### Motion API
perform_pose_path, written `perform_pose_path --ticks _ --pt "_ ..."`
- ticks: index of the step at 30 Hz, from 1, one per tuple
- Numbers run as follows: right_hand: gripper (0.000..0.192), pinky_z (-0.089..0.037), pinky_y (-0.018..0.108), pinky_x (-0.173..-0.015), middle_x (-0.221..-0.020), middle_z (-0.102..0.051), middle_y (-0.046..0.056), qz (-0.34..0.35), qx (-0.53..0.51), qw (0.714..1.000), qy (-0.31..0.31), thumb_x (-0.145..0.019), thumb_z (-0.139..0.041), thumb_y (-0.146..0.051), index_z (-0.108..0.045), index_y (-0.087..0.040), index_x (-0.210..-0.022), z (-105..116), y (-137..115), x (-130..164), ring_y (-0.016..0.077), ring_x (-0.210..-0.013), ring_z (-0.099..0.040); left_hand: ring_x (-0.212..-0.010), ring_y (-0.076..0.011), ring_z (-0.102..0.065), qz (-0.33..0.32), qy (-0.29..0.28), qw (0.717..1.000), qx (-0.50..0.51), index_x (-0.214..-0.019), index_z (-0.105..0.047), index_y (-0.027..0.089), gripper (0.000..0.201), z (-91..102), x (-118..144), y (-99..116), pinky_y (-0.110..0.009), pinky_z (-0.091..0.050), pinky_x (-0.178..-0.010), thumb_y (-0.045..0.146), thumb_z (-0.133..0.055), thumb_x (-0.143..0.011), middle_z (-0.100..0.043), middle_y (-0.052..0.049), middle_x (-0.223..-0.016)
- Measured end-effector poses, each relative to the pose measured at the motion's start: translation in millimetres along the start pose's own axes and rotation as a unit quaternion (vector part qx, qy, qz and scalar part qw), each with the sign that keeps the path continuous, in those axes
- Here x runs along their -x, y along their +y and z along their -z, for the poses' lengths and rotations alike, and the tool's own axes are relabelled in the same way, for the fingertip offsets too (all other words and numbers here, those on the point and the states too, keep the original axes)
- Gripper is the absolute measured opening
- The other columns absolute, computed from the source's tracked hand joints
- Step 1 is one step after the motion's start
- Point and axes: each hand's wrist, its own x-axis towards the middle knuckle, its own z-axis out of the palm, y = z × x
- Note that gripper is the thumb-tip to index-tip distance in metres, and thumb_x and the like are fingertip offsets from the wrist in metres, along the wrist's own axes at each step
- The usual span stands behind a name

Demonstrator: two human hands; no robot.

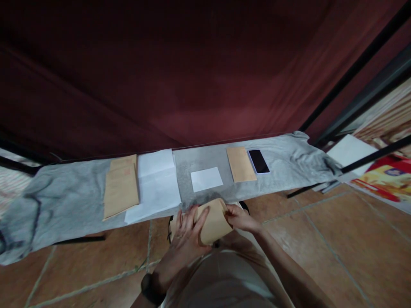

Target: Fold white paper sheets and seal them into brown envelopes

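Fingers of both hands pinch a brown envelope (214,222) low in the middle of the frame, just at the near edge of the worktop (64,201). The left hand (186,233) lies flat across its front; the right hand (239,217) grips its right edge. Beyond lie a white card (206,179), another envelope (240,164) and a phone (258,161).

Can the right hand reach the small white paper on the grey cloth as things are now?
Probably yes, once freed. The small white paper lies bare just beyond the right hand, nothing between them. But that hand and the left hand both grip a brown envelope.
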Motion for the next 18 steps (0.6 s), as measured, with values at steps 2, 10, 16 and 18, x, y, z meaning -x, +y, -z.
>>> perform_pose_path --ticks 2,10,16,18 --pt "0.018 -0.047 0.023 -0.064 -0.078 -0.070 -0.001 0.010 0.028 1.000 0.004 -0.077 -0.063 -0.024 -0.075 -0.018 -0.089 0.4 0.5 0.7 0.0168 -0.074 -0.062 -0.147 -0.0383 -0.033 0.003 -0.012 1.000 0.008 -0.161 -0.018 0.025 0.115 -3.6 1.8 -0.5 -0.062 -0.014 -0.122 0.046 -0.081 -0.067 -0.034 -0.018 -0.159" --pt "0.025 -0.049 0.025 -0.070 -0.085 -0.072 -0.001 0.030 0.115 0.993 0.022 -0.076 -0.057 -0.016 -0.075 -0.019 -0.093 1.4 -6.7 9.6 0.0186 -0.079 -0.064 -0.151 -0.0370 -0.024 0.026 -0.033 0.999 0.029 -0.161 -0.013 0.026 0.117 -28.1 9.8 -3.4 -0.063 -0.015 -0.121 0.050 -0.081 -0.069 -0.027 -0.018 -0.163" --pt "0.022 -0.046 0.022 -0.066 -0.082 -0.071 -0.003 0.022 0.136 0.989 0.045 -0.074 -0.054 -0.016 -0.072 -0.020 -0.088 1.9 -20.3 15.7 0.0176 -0.078 -0.063 -0.148 -0.0384 -0.030 0.001 0.029 0.999 0.027 -0.160 -0.017 0.022 0.108 -26.6 11.4 -2.0 -0.062 -0.019 -0.121 0.047 -0.077 -0.074 -0.033 -0.020 -0.157" --pt "0.021 -0.047 0.022 -0.067 -0.081 -0.070 -0.002 0.015 0.093 0.994 0.054 -0.074 -0.055 -0.018 -0.071 -0.020 -0.088 2.0 -19.5 16.1 0.0170 -0.078 -0.063 -0.145 -0.0382 -0.035 -0.012 0.071 0.997 0.020 -0.158 -0.019 0.023 0.099 -23.2 11.6 -1.0 -0.062 -0.019 -0.121 0.041 -0.074 -0.078 -0.038 -0.020 -0.153"
